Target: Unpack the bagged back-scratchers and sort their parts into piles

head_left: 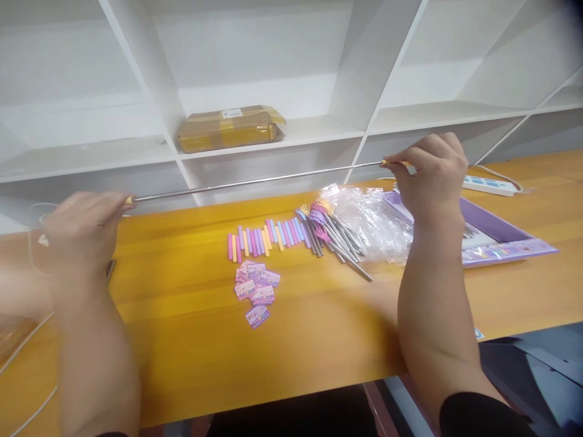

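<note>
My left hand, blurred by motion, pinches one yellow-tipped end of a long thin telescopic metal rod. At the other end, also yellow, the fingers of my right hand are closed in a pinch. Drawn out long, the rod spans the space between both hands, above the table's back edge. Below it lies a row of pink, purple, blue and yellow tubes. Beside the row is a pile of metal rods with small coloured hand-shaped heads. Small printed cards lie in a loose heap nearer me.
Clear plastic bags and a purple box lie on the right of the wooden table. A power strip sits behind. A taped brown parcel rests on the white shelf. Cables run at left.
</note>
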`<move>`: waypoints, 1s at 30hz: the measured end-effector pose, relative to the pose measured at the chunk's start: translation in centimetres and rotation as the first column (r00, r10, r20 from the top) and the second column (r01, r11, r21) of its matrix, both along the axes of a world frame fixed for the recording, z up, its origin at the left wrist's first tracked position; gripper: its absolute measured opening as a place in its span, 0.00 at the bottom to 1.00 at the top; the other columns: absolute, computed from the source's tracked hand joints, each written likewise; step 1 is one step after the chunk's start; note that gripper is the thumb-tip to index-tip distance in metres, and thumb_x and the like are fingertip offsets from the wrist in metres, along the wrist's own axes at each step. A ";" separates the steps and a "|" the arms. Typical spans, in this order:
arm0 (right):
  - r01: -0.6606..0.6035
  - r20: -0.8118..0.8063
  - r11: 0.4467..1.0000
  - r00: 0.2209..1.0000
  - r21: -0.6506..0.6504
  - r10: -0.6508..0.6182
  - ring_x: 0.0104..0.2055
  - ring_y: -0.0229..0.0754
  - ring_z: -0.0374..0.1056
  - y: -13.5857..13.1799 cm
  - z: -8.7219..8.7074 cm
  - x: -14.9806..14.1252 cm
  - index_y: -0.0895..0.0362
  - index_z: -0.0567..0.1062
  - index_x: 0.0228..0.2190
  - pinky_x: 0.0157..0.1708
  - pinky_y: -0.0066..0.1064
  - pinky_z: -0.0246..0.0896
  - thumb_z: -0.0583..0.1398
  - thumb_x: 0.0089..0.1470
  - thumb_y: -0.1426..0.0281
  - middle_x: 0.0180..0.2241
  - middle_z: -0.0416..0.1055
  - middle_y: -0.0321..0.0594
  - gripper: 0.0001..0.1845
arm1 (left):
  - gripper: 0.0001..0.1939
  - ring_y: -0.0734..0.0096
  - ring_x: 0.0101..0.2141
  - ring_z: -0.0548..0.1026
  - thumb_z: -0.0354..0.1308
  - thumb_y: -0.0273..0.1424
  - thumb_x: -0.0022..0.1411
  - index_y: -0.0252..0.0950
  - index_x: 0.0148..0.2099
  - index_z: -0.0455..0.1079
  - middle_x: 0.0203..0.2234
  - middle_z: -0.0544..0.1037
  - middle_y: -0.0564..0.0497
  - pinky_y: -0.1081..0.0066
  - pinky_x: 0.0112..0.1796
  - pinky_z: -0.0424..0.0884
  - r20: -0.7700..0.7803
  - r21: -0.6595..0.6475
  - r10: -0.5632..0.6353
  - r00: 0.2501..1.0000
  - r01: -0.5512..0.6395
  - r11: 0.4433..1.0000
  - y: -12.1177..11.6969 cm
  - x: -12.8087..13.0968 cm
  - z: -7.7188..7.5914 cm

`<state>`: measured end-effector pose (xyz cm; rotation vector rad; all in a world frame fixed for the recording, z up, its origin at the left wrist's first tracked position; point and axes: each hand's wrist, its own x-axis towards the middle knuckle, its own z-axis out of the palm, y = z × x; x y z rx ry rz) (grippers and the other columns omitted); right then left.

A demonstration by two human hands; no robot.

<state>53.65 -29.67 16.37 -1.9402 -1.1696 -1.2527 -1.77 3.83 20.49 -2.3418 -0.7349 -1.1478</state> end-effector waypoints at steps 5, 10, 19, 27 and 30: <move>-0.123 0.031 0.990 0.992 -0.062 0.125 0.41 0.48 0.62 1.7 0.5 -2.7 0.52 0.83 0.35 0.44 0.40 0.57 0.63 0.68 0.67 0.34 0.73 0.43 0.09 | 0.13 0.68 0.34 0.76 0.57 0.39 0.78 0.40 0.43 0.79 0.33 0.86 0.55 0.70 0.35 0.68 -0.085 0.234 -0.035 0.996 0.054 0.971 -0.8 2.8 -0.7; -0.259 0.000 0.954 0.965 -0.149 0.262 0.38 0.47 0.60 4.3 0.8 -8.1 0.52 0.77 0.30 0.42 0.42 0.52 0.59 0.73 0.63 0.33 0.71 0.43 0.17 | 0.09 0.67 0.37 0.79 0.56 0.29 0.78 0.42 0.51 0.77 0.41 0.88 0.54 0.69 0.38 0.73 -0.148 0.194 -0.206 0.967 0.232 0.953 -3.7 6.0 -1.8; -0.485 0.078 0.864 0.864 -0.132 0.497 0.36 0.44 0.56 4.8 1.0 -15.9 0.51 0.73 0.33 0.37 0.41 0.46 0.59 0.72 0.73 0.33 0.68 0.40 0.12 | 0.12 0.65 0.36 0.81 0.53 0.24 0.77 0.41 0.52 0.76 0.39 0.87 0.51 0.67 0.38 0.74 -0.133 0.075 -0.334 0.933 0.346 0.935 -10.8 9.6 -2.9; -0.539 0.233 0.822 0.789 -0.184 0.569 0.32 0.42 0.55 4.9 0.5 -22.6 0.53 0.71 0.31 0.34 0.39 0.48 0.58 0.73 0.76 0.29 0.66 0.38 0.16 | 0.14 0.65 0.36 0.79 0.53 0.22 0.77 0.41 0.57 0.73 0.41 0.87 0.49 0.66 0.36 0.72 -0.163 -0.017 -0.389 0.907 0.392 0.920 -14.6 10.5 -4.2; -0.531 0.282 0.833 0.785 -0.152 0.552 0.33 0.43 0.54 5.4 0.2 -23.2 0.53 0.70 0.30 0.34 0.39 0.48 0.60 0.73 0.76 0.29 0.66 0.38 0.16 | 0.14 0.65 0.38 0.80 0.53 0.22 0.76 0.42 0.57 0.73 0.43 0.87 0.50 0.67 0.37 0.72 -0.189 -0.045 -0.404 0.895 0.404 0.914 -14.2 10.3 -3.9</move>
